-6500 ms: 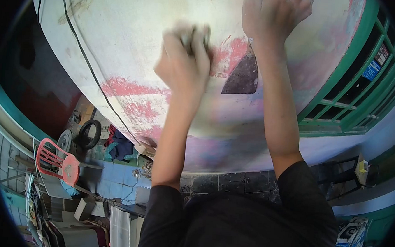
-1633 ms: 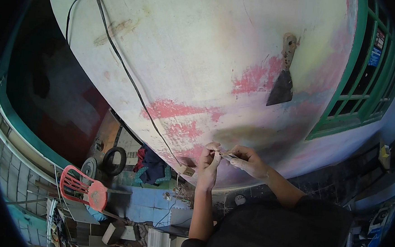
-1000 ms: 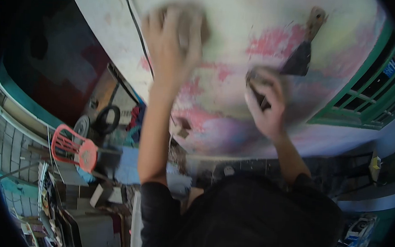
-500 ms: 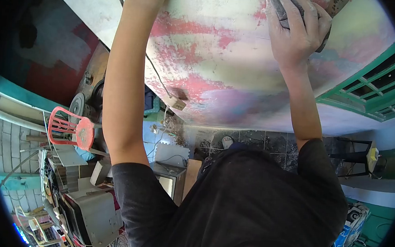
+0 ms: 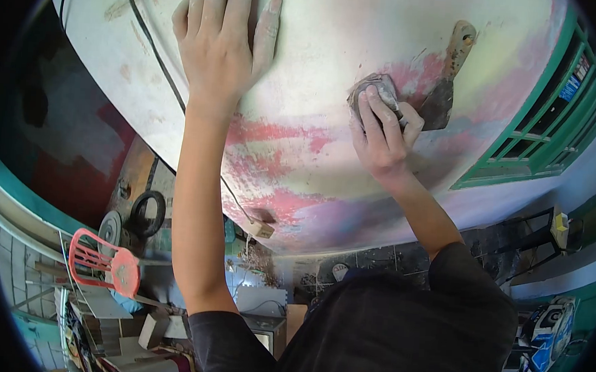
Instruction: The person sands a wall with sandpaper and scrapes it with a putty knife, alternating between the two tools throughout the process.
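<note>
My left hand (image 5: 218, 62) lies flat on the pale painted wall (image 5: 320, 44), its dusty fingers stretched out and the thumb apart. Lower and to the right, my right hand (image 5: 386, 140) grips a creased dark grey piece of sandpaper (image 5: 379, 89), pressed against the wall beside a worn red patch. A scraper (image 5: 448, 79) with a worn handle and a broad dark blade rests against the wall just right of that hand, handle upward. Between the hands the surface is whitish, with patches of red, pink and purple below.
A black cable (image 5: 150, 37) runs down the wall to a socket box (image 5: 261, 229). A green-framed window (image 5: 520, 124) borders the right side. Below stand a red plastic chair (image 5: 124, 271), a tyre (image 5: 148, 214), a dark stool (image 5: 540, 242) and assorted clutter.
The view has tilted up, showing more wall and the whole scraper. My right hand has moved down and left across the wall with the sandpaper. My left hand is now fully visible.
</note>
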`<act>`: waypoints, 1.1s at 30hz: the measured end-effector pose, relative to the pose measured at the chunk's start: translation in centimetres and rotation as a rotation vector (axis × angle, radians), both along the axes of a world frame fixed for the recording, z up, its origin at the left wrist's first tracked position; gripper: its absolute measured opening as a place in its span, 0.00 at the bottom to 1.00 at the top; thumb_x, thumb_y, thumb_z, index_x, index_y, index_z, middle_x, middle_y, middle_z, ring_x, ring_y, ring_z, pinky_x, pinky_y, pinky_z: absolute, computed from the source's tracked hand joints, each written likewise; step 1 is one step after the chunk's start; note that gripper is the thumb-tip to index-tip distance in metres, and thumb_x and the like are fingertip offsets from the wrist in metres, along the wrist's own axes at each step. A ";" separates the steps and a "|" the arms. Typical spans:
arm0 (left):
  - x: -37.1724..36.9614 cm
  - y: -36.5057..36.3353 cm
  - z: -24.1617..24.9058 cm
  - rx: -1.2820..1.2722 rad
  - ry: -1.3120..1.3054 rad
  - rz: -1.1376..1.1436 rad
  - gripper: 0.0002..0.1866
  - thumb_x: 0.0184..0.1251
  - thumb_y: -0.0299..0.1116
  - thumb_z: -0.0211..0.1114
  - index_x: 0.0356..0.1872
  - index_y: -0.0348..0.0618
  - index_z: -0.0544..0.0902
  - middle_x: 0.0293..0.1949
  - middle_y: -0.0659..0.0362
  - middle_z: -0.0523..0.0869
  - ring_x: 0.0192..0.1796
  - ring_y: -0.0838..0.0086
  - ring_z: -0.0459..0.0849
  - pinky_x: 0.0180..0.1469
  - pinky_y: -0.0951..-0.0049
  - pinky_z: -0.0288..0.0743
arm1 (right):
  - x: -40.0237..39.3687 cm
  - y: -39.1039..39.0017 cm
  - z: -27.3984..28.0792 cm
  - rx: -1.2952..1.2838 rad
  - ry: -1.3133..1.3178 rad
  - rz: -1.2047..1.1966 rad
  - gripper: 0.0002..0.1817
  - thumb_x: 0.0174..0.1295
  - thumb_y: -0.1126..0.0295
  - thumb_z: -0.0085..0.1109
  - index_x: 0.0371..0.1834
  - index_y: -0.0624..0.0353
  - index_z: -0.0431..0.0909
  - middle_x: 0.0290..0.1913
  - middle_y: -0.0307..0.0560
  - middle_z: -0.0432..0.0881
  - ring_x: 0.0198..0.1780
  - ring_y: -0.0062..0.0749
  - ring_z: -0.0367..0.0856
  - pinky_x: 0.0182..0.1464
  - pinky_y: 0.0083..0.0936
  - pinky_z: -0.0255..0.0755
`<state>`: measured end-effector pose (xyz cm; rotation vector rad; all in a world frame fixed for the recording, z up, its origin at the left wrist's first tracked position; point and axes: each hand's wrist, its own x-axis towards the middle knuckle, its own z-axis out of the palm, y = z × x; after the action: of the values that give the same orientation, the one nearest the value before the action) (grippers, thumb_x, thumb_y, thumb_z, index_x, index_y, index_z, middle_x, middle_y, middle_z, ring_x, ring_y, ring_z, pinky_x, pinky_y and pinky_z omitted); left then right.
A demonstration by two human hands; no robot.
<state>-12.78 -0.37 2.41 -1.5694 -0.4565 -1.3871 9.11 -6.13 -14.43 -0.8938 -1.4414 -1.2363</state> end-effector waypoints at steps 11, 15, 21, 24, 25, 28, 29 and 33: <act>-0.3 0.8 -0.7 -0.050 -0.045 0.007 0.23 0.75 0.38 0.64 0.68 0.44 0.83 0.68 0.58 0.84 0.73 0.67 0.78 0.72 0.67 0.60 | -1.1 1.2 1.9 0.021 -0.016 0.025 0.19 0.54 0.72 0.73 0.51 0.62 0.90 0.59 0.38 0.88 0.52 0.44 0.76 0.53 0.37 0.68; -0.3 1.0 -0.7 -0.039 -0.050 -0.009 0.23 0.75 0.37 0.64 0.68 0.42 0.83 0.67 0.56 0.85 0.72 0.66 0.79 0.72 0.66 0.61 | -1.4 0.9 0.3 0.013 -0.055 0.062 0.17 0.53 0.74 0.75 0.48 0.65 0.90 0.56 0.43 0.89 0.51 0.45 0.76 0.52 0.36 0.70; -0.3 1.2 -0.6 -0.023 -0.047 -0.037 0.22 0.72 0.35 0.67 0.65 0.44 0.85 0.65 0.58 0.86 0.69 0.66 0.81 0.71 0.64 0.65 | -3.6 1.0 7.3 0.011 0.026 0.128 0.15 0.54 0.78 0.75 0.46 0.66 0.91 0.57 0.42 0.88 0.53 0.44 0.75 0.54 0.34 0.73; -0.4 1.2 -0.7 -0.020 -0.041 -0.050 0.22 0.72 0.34 0.66 0.66 0.43 0.84 0.66 0.57 0.86 0.70 0.66 0.81 0.70 0.66 0.64 | -3.3 1.9 3.1 0.056 0.020 0.100 0.16 0.54 0.72 0.73 0.47 0.61 0.91 0.58 0.37 0.88 0.52 0.42 0.76 0.53 0.37 0.69; -0.4 1.3 -0.7 -0.010 -0.043 -0.061 0.22 0.72 0.34 0.67 0.66 0.43 0.85 0.65 0.57 0.87 0.69 0.66 0.81 0.69 0.66 0.65 | -3.3 1.7 1.0 0.030 0.019 0.107 0.16 0.52 0.72 0.74 0.45 0.60 0.91 0.56 0.36 0.89 0.50 0.43 0.76 0.52 0.37 0.69; -0.2 0.1 -0.3 -0.044 -0.022 -0.082 0.23 0.72 0.33 0.67 0.67 0.41 0.84 0.64 0.57 0.88 0.68 0.65 0.82 0.70 0.66 0.64 | -2.5 0.8 0.2 0.010 -0.063 0.112 0.13 0.53 0.79 0.73 0.43 0.67 0.91 0.51 0.46 0.90 0.51 0.44 0.77 0.56 0.36 0.73; -0.7 0.0 0.1 -0.017 0.017 -0.029 0.24 0.70 0.40 0.71 0.61 0.36 0.86 0.61 0.53 0.88 0.65 0.61 0.84 0.68 0.63 0.68 | -2.7 1.3 1.6 0.068 -0.048 0.088 0.10 0.55 0.77 0.73 0.42 0.63 0.91 0.50 0.44 0.90 0.50 0.44 0.78 0.56 0.37 0.73; -2.4 -3.6 3.2 -0.125 0.202 -0.045 0.16 0.69 0.30 0.68 0.54 0.34 0.84 0.56 0.44 0.85 0.58 0.51 0.82 0.64 0.56 0.71 | -2.7 3.0 8.4 0.115 0.072 0.117 0.12 0.58 0.74 0.76 0.46 0.56 0.92 0.51 0.36 0.91 0.51 0.37 0.77 0.56 0.35 0.71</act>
<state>-15.13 -3.98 5.62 -1.8113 -0.3928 -1.2374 6.40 -3.08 -6.04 -0.7584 -1.3332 -1.1759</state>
